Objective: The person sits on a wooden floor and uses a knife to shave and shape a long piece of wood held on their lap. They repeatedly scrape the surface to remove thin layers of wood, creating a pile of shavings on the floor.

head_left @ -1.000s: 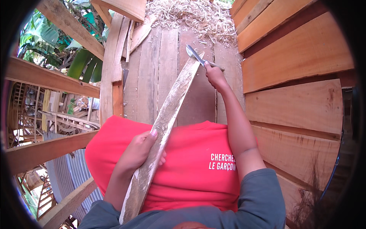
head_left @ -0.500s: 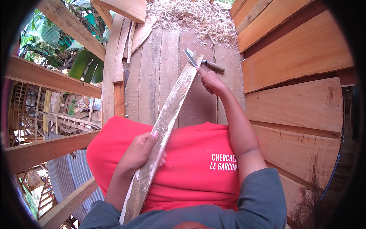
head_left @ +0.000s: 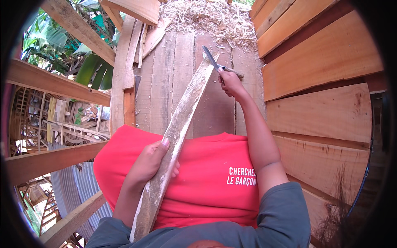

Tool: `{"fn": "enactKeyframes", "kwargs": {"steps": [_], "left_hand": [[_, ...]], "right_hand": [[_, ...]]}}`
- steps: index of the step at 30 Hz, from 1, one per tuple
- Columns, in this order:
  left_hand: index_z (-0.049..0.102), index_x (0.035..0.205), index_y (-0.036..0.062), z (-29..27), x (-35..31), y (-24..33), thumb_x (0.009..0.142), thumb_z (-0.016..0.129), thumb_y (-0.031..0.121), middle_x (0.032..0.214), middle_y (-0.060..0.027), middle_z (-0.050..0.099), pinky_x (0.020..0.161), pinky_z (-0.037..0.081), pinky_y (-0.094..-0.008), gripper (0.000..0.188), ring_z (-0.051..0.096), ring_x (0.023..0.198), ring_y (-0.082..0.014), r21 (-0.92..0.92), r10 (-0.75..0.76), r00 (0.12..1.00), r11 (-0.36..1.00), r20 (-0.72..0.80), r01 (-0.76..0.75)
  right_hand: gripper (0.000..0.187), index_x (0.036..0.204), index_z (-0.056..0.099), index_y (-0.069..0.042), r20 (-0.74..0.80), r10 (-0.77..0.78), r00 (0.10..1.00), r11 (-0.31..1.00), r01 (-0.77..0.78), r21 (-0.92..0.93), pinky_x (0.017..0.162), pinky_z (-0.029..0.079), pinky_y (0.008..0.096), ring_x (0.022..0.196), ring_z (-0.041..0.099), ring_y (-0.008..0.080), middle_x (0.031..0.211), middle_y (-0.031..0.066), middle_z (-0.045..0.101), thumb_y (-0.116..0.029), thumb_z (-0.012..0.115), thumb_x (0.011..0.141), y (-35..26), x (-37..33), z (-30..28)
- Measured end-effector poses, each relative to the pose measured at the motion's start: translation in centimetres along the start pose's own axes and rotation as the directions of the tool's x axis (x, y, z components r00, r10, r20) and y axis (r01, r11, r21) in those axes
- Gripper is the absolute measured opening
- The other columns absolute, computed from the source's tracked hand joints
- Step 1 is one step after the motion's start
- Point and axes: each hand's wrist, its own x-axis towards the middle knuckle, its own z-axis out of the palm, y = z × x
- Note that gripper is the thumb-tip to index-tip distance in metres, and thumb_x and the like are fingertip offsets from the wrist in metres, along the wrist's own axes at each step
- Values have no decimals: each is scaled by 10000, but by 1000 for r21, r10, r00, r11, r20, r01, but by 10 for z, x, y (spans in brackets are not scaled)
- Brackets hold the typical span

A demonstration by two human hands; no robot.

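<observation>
A long, narrow strip of wood (head_left: 180, 120) with a rough, mottled face slants from beside my body up to the far floorboards. My left hand (head_left: 154, 160) is closed around its lower half, the thumb along the upper face. At the strip's far end my right hand (head_left: 231, 84) grips a knife (head_left: 211, 58), its blade crossing the strip's tip and pointing away to the upper left. Just past that hand, a second tool with a wooden handle (head_left: 235, 73) lies on the floor, partly hidden behind the hand and the knife.
Curled wood shavings (head_left: 211, 20) heap up at the far end of the plank floor (head_left: 159, 91). Stacked boards (head_left: 318, 103) form a wall on the right. Wooden rails (head_left: 62, 84) run along the left, with loose offcuts (head_left: 151, 41) at the far left. Red cloth (head_left: 198, 194) covers my lap.
My right hand and the knife have moved slightly farther away and to the right, with the blade tilted more steeply. The strip's far end has shifted a little left. My left hand keeps its hold.
</observation>
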Motion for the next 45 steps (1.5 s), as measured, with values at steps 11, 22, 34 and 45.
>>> {"fn": "enactKeyframes", "kwargs": {"steps": [11,22,34,45], "left_hand": [[548,1106,-18,0,-1,1,1103,381,409,753,-152,673,581,583,-310,458,702,630,-223,19,-17,1000,1000,-8,18],[542,1077,1,-2,-2,0,1094,426,413,758,-139,682,545,563,-288,428,701,617,-194,13,-17,1000,1000,-9,17],[545,1074,-7,0,-1,1,1096,422,399,757,-141,674,563,579,-304,425,699,625,-205,44,-33,999,998,-23,34],[556,1086,-6,-1,-2,2,1098,414,390,747,-146,672,570,585,-310,421,697,620,-215,41,-16,999,999,-40,18]], "right_hand": [[514,792,589,-55,-37,-116,993,980,109,-164,419,330,336,446,413,113,572,-15,459,-463,432,1062,11,12,6],[659,675,578,-44,-150,-100,984,932,40,-360,410,391,342,493,559,210,619,97,584,-606,461,998,6,6,19],[694,791,681,35,-160,-187,969,888,97,-450,673,513,470,707,669,371,740,233,668,-541,380,1036,13,12,18],[678,633,526,-52,-91,-76,993,958,47,-284,437,405,391,473,525,222,581,88,538,-625,484,992,2,-2,27]]}}
